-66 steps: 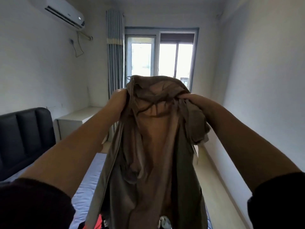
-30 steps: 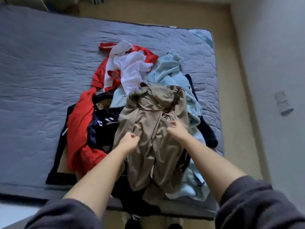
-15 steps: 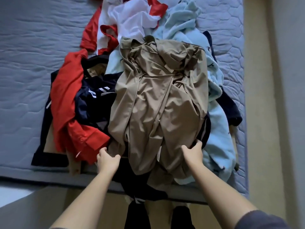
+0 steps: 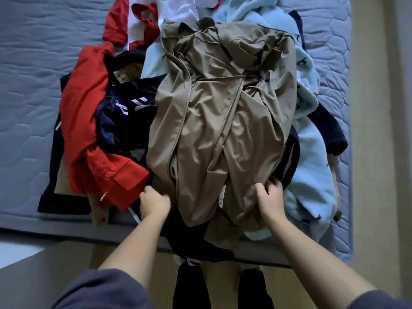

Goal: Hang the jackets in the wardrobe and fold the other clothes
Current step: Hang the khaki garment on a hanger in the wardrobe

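Observation:
A tan jacket lies spread on top of a heap of clothes on the grey-blue mattress, its hood end far from me. My left hand grips the jacket's lower left hem, fingers curled into the fabric. My right hand pinches the lower right hem. Under the jacket lie a red garment, a navy top with white stripes, a light blue fleece and a white and red shirt.
The mattress's near edge runs just in front of my legs. A dark garment hangs over that edge. A strip of beige floor runs along the mattress's right side.
I lowered the tan jacket from in front of my face onto the heap. My hands slid down it to the hem near me, and the view has tilted down and closer.

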### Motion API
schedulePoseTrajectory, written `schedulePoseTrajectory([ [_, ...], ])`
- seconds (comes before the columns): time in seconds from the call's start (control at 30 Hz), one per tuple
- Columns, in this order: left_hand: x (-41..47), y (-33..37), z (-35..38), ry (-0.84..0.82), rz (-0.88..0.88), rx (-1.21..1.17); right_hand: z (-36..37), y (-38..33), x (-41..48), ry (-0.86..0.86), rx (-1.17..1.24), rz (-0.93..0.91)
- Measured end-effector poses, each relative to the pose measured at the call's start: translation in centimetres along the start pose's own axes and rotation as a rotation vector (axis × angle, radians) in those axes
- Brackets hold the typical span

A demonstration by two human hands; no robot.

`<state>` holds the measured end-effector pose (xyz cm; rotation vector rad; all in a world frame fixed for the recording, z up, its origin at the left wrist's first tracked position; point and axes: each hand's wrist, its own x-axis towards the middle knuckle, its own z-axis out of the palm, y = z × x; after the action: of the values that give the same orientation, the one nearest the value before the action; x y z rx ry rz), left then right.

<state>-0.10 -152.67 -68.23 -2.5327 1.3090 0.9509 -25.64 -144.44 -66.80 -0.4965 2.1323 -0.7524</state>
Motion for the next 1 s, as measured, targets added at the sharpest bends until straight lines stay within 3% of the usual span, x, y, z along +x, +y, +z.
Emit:
schedulePoseTrajectory([
  [0.1,0.8,0.3,0.2,-0.004,-0.309,-0.383,-0.3,0.8,0.4,0.019,0.221,0.156],
  [0.17,1.2,0.2,0.5,-0.149,-0.443,-0.608,-0.9,1.4,0.6,0.038,0.175,0.183],
  [0.27,0.0,0.0,0.1,-0.478,-0.53,-0.726,-1.9,1.8,0.1,-0.076,0.135,0.151],
  [0.37,-2.2,0.1,-1.3,-0.649,-0.495,-0.908,-2.2,1.6,-1.4,-0.185,-0.02,0.07],
  [0.57,-7.0,0.7,-5.0,-0.629,-0.421,-1.327,-4.5,0.0,-3.7,-0.083,-0.014,0.13],
  [0.67,-9.1,1.0,-6.3,-0.712,-0.374,-1.321,-6.2,-0.2,-4.7,-0.003,-0.019,0.085],
  [0.8,-11.2,1.9,-6.6,-0.877,-0.262,-1.242,-8.4,0.4,-4.7,0.158,-0.056,0.214],
  [0.93,-11.3,3.0,-5.7,-0.752,-0.292,-1.303,-9.2,1.0,-4.4,0.244,-0.204,0.351],
  [1.0,-11.0,2.9,-5.1,-0.674,-0.298,-1.313,-8.6,0.8,-4.6,0.298,-0.299,0.262],
])
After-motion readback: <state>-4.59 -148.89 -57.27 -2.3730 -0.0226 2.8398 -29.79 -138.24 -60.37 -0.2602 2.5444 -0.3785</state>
